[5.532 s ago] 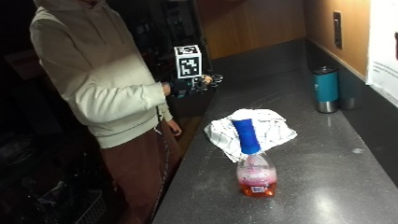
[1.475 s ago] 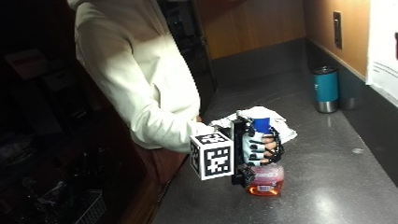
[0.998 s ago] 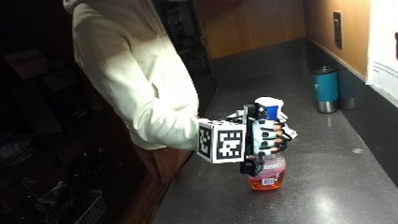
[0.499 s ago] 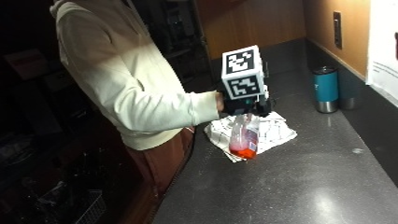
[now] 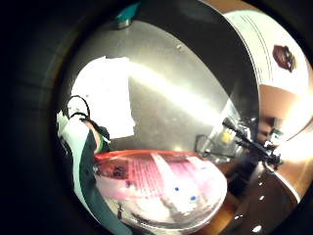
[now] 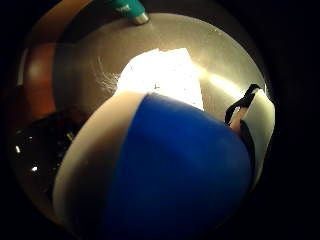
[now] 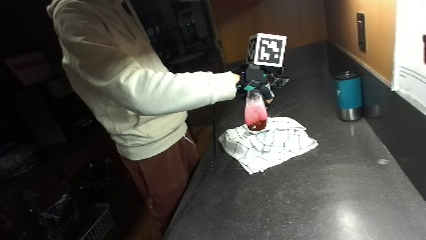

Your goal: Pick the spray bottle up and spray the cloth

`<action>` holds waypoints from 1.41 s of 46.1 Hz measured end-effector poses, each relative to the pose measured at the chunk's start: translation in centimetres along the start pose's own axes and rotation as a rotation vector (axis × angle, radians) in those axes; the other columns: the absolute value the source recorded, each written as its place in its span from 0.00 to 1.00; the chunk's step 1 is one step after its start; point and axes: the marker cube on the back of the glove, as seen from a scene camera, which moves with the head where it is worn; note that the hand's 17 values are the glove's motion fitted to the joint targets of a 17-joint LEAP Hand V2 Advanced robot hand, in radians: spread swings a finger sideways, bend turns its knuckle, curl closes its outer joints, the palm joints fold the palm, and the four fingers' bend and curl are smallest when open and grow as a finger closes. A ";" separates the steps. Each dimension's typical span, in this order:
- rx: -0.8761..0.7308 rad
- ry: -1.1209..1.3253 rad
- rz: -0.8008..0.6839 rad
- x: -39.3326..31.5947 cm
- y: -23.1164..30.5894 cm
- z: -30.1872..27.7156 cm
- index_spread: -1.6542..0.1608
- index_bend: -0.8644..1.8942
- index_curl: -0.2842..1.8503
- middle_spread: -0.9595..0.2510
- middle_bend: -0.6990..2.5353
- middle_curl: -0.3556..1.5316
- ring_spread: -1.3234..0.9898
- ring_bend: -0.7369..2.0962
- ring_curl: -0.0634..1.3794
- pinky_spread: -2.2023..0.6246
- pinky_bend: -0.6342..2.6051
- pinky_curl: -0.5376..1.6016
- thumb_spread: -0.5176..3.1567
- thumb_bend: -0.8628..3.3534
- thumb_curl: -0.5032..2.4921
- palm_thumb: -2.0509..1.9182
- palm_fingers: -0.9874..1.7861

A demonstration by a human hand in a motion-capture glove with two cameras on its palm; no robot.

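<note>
Dark grey speckled surface [image 7: 346,200] runs along a wood-panel wall [image 7: 293,20] at the right, w/ a low dark backsplash under it. Wall has a dark outlet plate [image 7: 360,32] and a white paper sheet [image 7: 411,47] at the far right edge. Teal tumbler [image 7: 348,95] w/ steel base stands near the backsplash. Left side of room v. dark; dim shelving and clutter, details can't be made out. Light glare on surface in front.

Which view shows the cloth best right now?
The outside view: the whole cloth lies on the counter under the lifted spray bottle. Both palm views show only a bright patch, partly behind the bottle.
</note>
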 end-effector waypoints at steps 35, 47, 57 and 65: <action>0.142 -0.193 0.023 -4.0 2.0 0.2 0.81 0.48 0.39 0.69 0.41 0.45 0.48 0.48 0.37 0.70 0.30 0.43 0.15 0.20 0.41 0.77 0.85; 0.570 -0.903 -0.019 -7.1 2.9 -7.1 0.81 0.48 0.39 0.69 0.41 0.45 0.48 0.48 0.37 0.70 0.30 0.43 0.14 0.20 0.42 0.77 0.85; 0.702 -1.342 -0.188 -11.6 1.4 -12.0 0.81 0.48 0.39 0.69 0.41 0.45 0.48 0.48 0.37 0.70 0.30 0.43 0.14 0.20 0.42 0.77 0.85; 0.673 -1.376 -0.252 -14.8 -1.1 -10.4 0.81 0.48 0.39 0.69 0.41 0.45 0.48 0.48 0.37 0.70 0.30 0.43 0.14 0.20 0.42 0.77 0.85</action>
